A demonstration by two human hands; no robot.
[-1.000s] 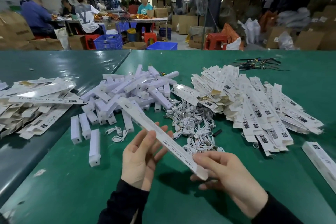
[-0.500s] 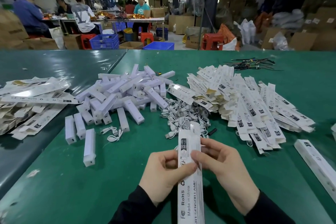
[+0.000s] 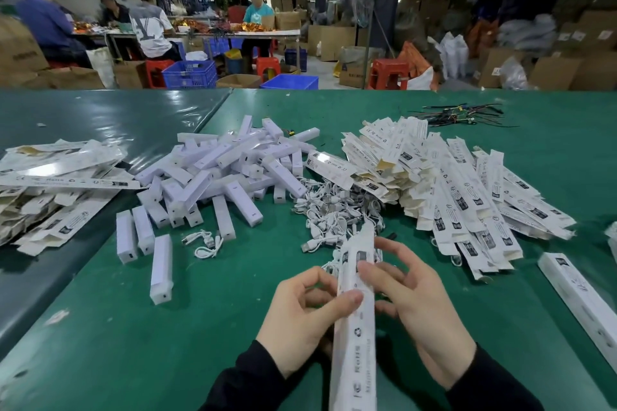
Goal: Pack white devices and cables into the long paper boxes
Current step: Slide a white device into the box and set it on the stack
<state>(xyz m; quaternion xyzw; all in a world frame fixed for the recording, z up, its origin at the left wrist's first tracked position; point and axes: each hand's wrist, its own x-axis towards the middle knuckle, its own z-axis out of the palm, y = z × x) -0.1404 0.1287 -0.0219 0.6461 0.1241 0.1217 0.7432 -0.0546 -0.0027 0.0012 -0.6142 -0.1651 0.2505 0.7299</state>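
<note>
A green desk (image 3: 133,327) spreads beyond the hands. Flat boxes (image 3: 450,183) are heaped ahead to the right, white devices (image 3: 220,173) ahead to the left, and cables (image 3: 334,210) just in front. Both hands hold one long box (image 3: 355,327) lengthwise: left hand (image 3: 300,320) gripping its side, right hand (image 3: 417,304) pinching its top.

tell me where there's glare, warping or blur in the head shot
Head view: overhead light glares off the glossy green table at far left; the wide lens bows the table edge; the held paper box smears near the bottom, between left hand and right hand.
</note>
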